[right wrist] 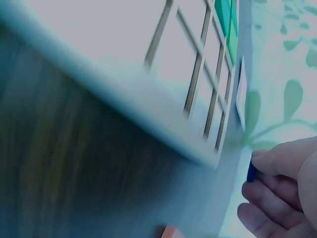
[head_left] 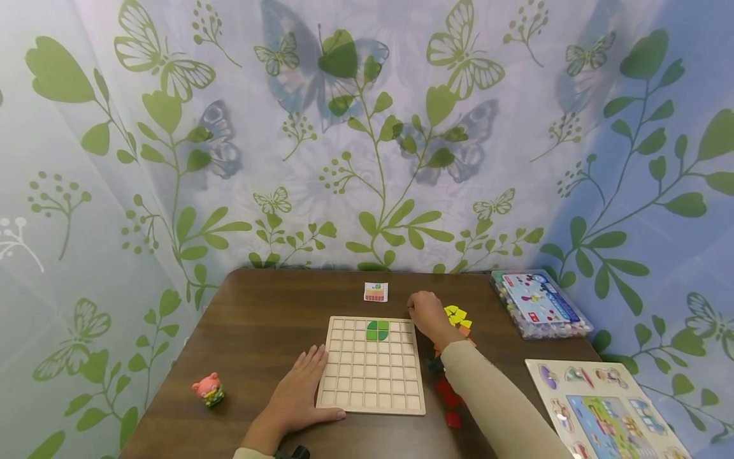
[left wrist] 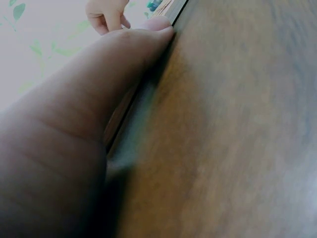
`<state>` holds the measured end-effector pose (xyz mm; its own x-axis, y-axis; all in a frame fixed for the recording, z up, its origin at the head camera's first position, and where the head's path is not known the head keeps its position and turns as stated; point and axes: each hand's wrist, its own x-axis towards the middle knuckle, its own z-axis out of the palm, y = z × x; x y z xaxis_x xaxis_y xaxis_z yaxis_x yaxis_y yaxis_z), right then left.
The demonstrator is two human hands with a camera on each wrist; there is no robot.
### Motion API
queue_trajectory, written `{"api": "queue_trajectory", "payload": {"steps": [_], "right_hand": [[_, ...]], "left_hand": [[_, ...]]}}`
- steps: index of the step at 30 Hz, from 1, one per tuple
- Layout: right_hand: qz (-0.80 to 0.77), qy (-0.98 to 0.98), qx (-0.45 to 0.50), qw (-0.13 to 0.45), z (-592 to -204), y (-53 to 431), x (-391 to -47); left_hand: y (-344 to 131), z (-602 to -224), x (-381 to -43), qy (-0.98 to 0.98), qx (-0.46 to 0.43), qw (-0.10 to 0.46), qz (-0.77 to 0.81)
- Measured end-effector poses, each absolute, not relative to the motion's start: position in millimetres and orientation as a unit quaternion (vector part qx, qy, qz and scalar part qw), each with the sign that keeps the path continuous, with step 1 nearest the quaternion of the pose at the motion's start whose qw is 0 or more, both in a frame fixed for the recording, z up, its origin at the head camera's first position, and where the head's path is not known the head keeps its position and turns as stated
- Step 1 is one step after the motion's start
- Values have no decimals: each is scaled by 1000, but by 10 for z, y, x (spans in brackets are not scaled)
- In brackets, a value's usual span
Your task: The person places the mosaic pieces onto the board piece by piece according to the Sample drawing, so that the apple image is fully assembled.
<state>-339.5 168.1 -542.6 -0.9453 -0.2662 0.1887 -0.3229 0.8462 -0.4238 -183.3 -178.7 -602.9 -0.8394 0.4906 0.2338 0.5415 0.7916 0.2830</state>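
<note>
A wooden grid board (head_left: 371,382) lies on the table with green tiles (head_left: 377,330) forming a leaf shape in its top rows. At the board's lower left corner rests my left hand (head_left: 295,392), fingers extended along the left edge and thumb by the front edge. In the left wrist view its thumb (left wrist: 124,49) lies along the board's side. Beyond the board's top right corner is my right hand (head_left: 427,313). Thumb and finger of that hand pinch a small dark blue tile (right wrist: 251,171), seen edge-on in the right wrist view.
Yellow tiles (head_left: 455,315) and red tiles (head_left: 450,394) lie right of the board, partly behind the right arm. A small picture card (head_left: 376,292) lies behind it. Farther right are a plastic bead box (head_left: 541,305) and a picture puzzle (head_left: 608,408). A pink figurine (head_left: 209,389) stands left.
</note>
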Motion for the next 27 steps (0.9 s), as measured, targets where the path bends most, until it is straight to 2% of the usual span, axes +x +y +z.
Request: {"api": "queue_trajectory", "payload": {"steps": [11,27], "right_hand": [[241,-943,228,32,-5414,1270,-3239],[240,-916,320,17,-5479,849,-3039]], "left_hand": [[-1781,-6061,-1834,-940,-276,94,-175],[-1787,-6090,-1836,-945,-267,72,-174]]}}
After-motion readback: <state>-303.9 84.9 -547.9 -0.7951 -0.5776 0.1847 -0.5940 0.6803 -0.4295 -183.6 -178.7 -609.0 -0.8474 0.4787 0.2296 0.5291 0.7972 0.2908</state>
